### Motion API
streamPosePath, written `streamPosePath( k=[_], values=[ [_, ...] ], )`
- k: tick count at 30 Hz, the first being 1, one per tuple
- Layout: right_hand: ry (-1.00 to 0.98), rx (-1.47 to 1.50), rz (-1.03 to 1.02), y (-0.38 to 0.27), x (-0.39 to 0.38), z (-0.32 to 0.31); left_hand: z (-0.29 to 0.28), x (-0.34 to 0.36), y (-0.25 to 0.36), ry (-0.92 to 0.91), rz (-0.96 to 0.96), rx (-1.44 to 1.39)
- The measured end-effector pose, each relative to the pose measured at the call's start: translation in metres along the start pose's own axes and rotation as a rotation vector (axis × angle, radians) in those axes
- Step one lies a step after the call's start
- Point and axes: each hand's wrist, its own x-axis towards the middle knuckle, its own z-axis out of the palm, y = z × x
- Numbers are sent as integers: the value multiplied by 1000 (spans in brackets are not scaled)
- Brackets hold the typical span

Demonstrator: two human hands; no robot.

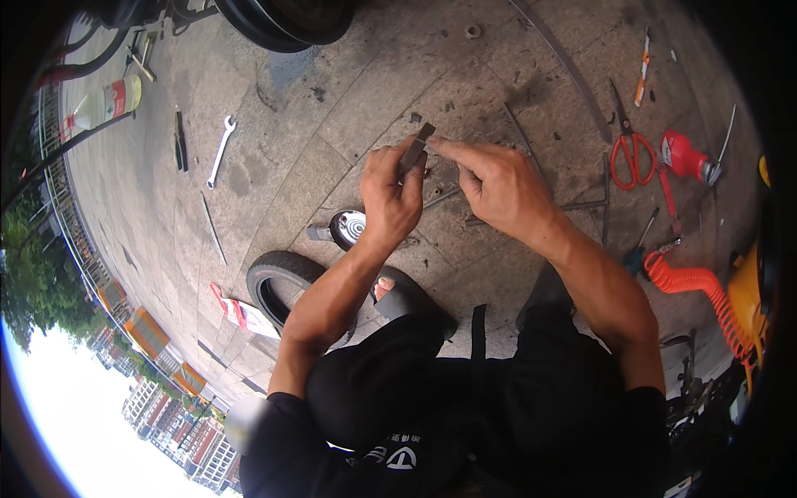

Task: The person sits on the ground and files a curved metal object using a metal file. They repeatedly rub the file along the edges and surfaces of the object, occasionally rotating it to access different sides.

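Note:
In front of me, my left hand (392, 195) is closed around a small, dark, flat strip (421, 141), whose squared end sticks up past the fingers. My right hand (502, 183) reaches in from the right with its index finger stretched out. That fingertip touches the strip or lies right against it. The other right fingers are curled loosely, and I see nothing held in them. Just below my left wrist, a round part with a black rim and white ringed face (349, 226) lies on the paving. Part of it is hidden behind the wrist.
A black tyre (264, 286) lies by my left forearm. On the left are a wrench (221, 153) and pliers (180, 141); on the right, red-handled scissors (633, 159), a red tool (685, 153) and a coiled orange hose (701, 282). A dark wheel rim (286, 25) stands at the far edge.

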Motion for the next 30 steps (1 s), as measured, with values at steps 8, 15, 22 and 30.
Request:
streamPosePath(
  k=[8, 15, 22, 30],
  values=[
    [-9, 4, -2, -3, -2, 5, 3, -7, -6, 31, -40, -86],
    [-37, -12, -29, -7, -9, 8, 1, -10, -7, -12, -147, -182],
    [54, -10, -12, -4, -2, 3, 1, -4, -1, -19, -220, -208],
    [94, -5, -24, 5, 1, 3, 1, -4, 0, -19, -157, -153]
  ],
)
